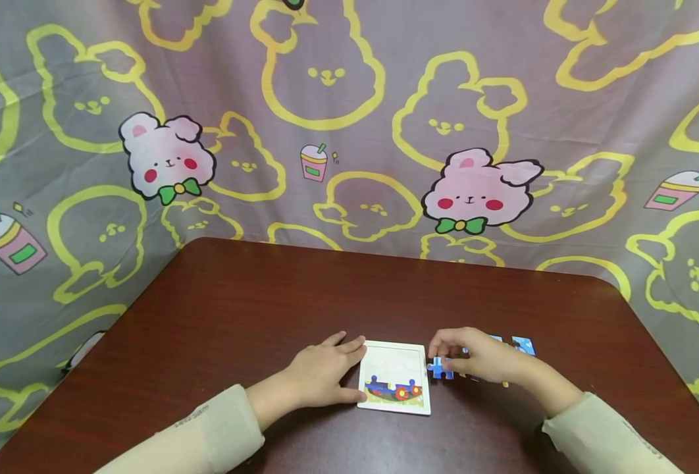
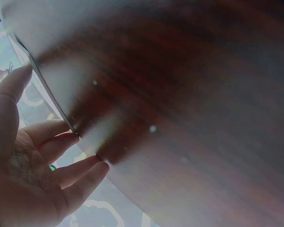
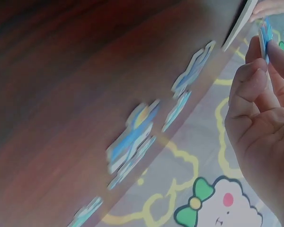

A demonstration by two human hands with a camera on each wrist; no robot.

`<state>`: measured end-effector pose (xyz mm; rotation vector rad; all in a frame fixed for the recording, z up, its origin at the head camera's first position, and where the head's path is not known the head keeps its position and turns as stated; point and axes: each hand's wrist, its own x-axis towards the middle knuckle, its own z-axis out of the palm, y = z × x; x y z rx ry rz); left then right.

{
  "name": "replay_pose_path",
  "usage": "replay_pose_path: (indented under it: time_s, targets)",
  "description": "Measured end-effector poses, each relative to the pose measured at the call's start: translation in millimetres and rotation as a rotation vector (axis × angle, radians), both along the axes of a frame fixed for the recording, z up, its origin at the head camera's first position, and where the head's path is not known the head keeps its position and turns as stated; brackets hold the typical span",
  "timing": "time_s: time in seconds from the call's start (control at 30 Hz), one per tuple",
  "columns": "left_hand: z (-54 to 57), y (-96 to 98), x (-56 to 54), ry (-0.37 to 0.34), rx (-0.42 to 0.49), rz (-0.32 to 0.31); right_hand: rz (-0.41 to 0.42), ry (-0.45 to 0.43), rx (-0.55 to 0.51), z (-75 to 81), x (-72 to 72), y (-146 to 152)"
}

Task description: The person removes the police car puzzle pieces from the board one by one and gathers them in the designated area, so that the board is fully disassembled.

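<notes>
A white-framed puzzle board [image 1: 393, 359] lies on the table, its lower part filled with pieces showing a blue and red vehicle on yellowish ground. Against the board's left edge rests my left hand [image 1: 324, 372], fingers extended, thumb at the lower corner and fingertips at the upper one. In the left wrist view, thumb and fingertips of that hand [image 2: 42, 156] touch the board's thin edge [image 2: 49, 92]. To the right of the board, my right hand [image 1: 482, 355] pinches a blue puzzle piece [image 1: 441, 368] between thumb and fingers. The right wrist view shows this piece [image 3: 265, 39] edge-on, raised over the table.
Several loose puzzle pieces [image 1: 522, 345] lie right of the board, partly hidden under my right hand. The right wrist view shows these flat pieces [image 3: 132, 137] spread in a rough row. Behind the brown table [image 1: 302, 289] hangs a patterned curtain [image 1: 349, 145].
</notes>
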<state>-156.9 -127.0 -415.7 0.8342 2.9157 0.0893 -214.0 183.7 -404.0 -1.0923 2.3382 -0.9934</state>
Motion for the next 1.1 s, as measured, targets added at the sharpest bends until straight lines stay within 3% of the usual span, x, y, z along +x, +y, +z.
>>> replay_pose_path:
  time_s: [0.4, 0.7, 1.1]
  targets:
    - [0.2, 0.0, 0.0, -0.012, 0.002, 0.003, -0.02, 0.076, -0.062, 2.0, 4.4, 36]
    - [-0.8, 0.0, -0.7, -0.006, -0.005, -0.004, -0.067, 0.094, -0.076, 3.0, 5.8, 59]
    - [-0.1, 0.2, -0.5, -0.014, -0.003, 0.003, -0.126, 0.185, -0.089, 2.4, 9.8, 94]
